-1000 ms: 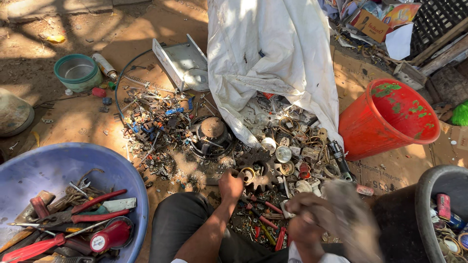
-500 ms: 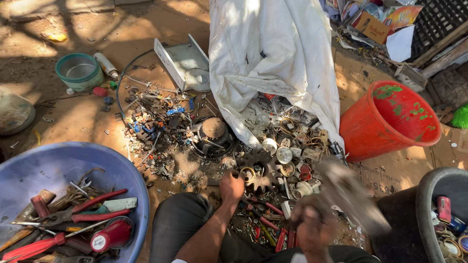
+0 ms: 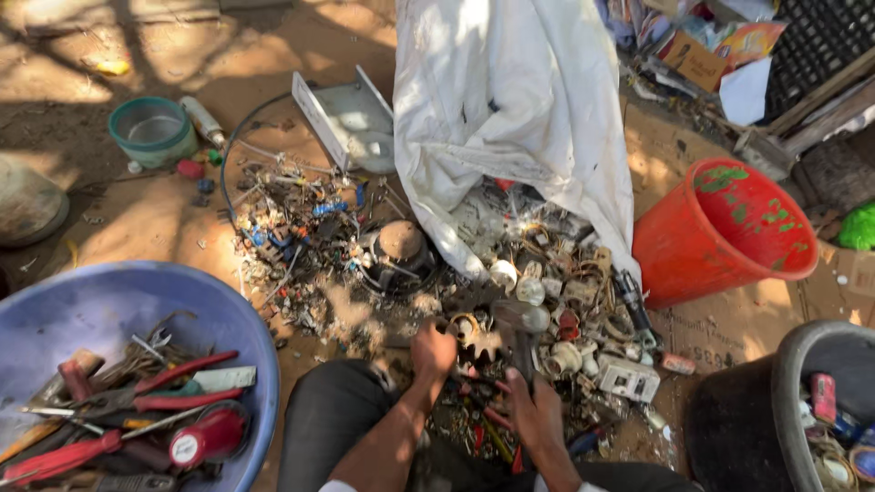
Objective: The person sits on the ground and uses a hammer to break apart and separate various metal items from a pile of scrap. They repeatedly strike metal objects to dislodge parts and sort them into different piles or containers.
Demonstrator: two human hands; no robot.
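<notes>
My left grip (image 3: 434, 347) fisted on the toothed gear (image 3: 476, 339), right grip (image 3: 536, 412) clutching a hammer (image 3: 521, 330) (head just beside the gear), blue basin (image 3: 109, 301) left of both.

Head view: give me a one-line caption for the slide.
Left hand steadies a toothed gear while right hand holds a hammer over it, amid scrap spilled from a white sack.

Rusty toothed gear (image 3: 476, 339): round, brownish-orange, lying flat on the dirt floor at the near edge of the scrap heap. Hammer (image 3: 519, 330): grey metal head directly beside the gear, dark handle running down and toward the viewer, raised slightly.
</notes>
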